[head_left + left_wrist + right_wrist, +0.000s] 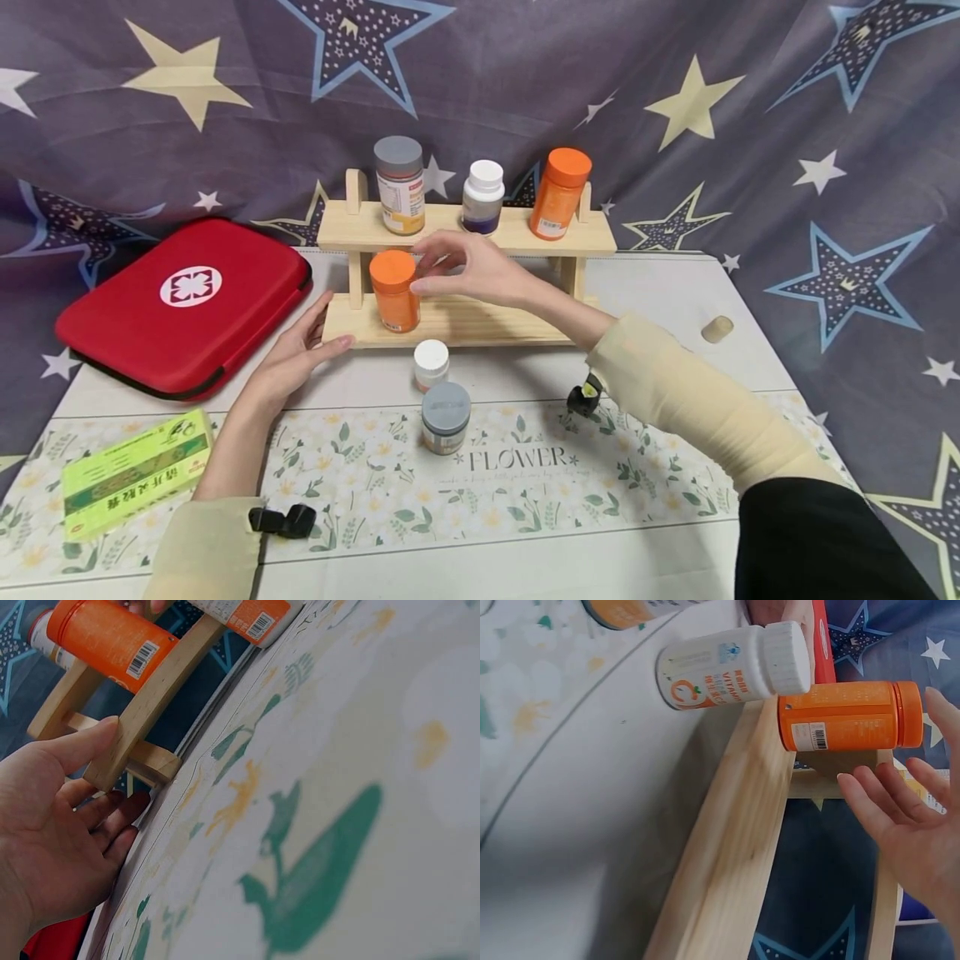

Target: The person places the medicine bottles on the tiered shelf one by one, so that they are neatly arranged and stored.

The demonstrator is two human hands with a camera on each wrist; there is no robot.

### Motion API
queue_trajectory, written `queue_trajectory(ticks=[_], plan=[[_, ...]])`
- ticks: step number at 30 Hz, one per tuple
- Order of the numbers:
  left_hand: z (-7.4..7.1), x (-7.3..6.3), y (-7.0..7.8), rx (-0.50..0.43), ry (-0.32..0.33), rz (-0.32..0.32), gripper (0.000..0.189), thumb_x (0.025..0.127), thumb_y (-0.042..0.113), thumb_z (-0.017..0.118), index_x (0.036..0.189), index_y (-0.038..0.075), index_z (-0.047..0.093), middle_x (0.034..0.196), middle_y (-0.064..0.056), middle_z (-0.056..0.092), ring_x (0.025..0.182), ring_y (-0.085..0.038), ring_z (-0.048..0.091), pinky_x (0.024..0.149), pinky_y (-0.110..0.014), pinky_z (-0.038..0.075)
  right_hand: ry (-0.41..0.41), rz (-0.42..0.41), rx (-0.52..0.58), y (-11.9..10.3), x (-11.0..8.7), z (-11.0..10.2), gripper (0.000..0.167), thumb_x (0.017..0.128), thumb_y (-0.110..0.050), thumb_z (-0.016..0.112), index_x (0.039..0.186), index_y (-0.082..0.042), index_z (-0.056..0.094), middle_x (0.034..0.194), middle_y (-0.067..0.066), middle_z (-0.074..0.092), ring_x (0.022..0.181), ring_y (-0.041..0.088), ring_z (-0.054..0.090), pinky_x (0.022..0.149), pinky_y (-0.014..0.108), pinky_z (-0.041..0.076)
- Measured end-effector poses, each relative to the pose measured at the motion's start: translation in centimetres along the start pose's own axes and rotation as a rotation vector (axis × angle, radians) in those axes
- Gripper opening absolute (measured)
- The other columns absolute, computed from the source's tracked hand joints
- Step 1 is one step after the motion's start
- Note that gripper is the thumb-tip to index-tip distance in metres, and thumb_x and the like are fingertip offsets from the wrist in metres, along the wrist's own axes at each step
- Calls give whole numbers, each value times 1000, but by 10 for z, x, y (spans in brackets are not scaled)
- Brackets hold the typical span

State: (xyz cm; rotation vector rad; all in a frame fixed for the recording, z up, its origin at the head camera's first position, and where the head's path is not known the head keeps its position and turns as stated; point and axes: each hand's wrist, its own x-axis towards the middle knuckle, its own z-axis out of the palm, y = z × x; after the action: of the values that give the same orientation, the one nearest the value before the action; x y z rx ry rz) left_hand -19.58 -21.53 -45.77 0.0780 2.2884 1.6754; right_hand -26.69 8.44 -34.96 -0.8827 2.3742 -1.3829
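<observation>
An orange bottle [395, 292] stands upright at the left end of the lower board of a two-tier wooden shelf [480, 325]. Around its right side are the parted fingers of my right hand [476, 271]. In the right wrist view that hand [919, 832] is relaxed beside the orange bottle [840, 716], with a gap to its fingertips. My left hand [296, 354] holds the left end of the lower board. The left wrist view shows the thumb [90, 742] on the board's edge and the other fingers bent beneath and behind it.
A grey-capped bottle [400, 187], a white-capped bottle [482, 200] and another orange bottle [560, 196] line the upper board. In front stand a small white bottle [431, 364] and a grey-lidded jar [446, 419]. A red case [195, 312] and green box [138, 475] lie left, a small cylinder [717, 329] right.
</observation>
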Motion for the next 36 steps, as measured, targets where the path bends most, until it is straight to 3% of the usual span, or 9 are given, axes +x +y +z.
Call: queue_trajectory(ticks=[7,14,21,25,32,36], plan=[[0,0,-1,-3,2,0,94,100,32,67,167,26,1,173,-9,18,157,-30,24,92,0,33,3,25,24,9,-23,-1,40,87,-15,83,122,-7,67,114,18,72,98,20,72,96,37,57],[0,0,0,7,3,-8,94,100,33,67,167,28,1,174,-7,17,157,-28,23,95,-2,33,-84,12,-10,17,-39,10,47,87,-17,83,129,-4,65,115,17,71,100,19,72,91,38,60],[0,1,-1,-4,3,1,94,100,32,67,167,27,1,174,-8,17,157,-29,23,92,1,33,-130,0,-4,26,-47,20,50,85,-14,84,130,0,65,115,16,71,106,28,72,92,37,60],[0,0,-1,-15,3,7,94,100,31,67,167,25,1,173,-9,18,157,-29,24,93,0,34,-152,6,0,30,-51,27,52,84,-13,85,132,-1,65,116,14,71,106,24,71,92,37,60],[1,0,0,-6,10,-1,93,101,30,67,167,29,2,173,-9,19,156,-29,25,107,-12,33,-153,-12,-80,33,-55,36,53,82,-20,88,130,-8,68,118,7,73,107,16,70,91,30,60],[1,1,0,-9,11,-4,93,101,28,67,167,29,2,173,-8,19,157,-28,24,120,-29,30,-145,-49,-170,33,-56,40,52,80,-24,90,127,-10,71,117,4,74,103,12,69,89,27,59]])
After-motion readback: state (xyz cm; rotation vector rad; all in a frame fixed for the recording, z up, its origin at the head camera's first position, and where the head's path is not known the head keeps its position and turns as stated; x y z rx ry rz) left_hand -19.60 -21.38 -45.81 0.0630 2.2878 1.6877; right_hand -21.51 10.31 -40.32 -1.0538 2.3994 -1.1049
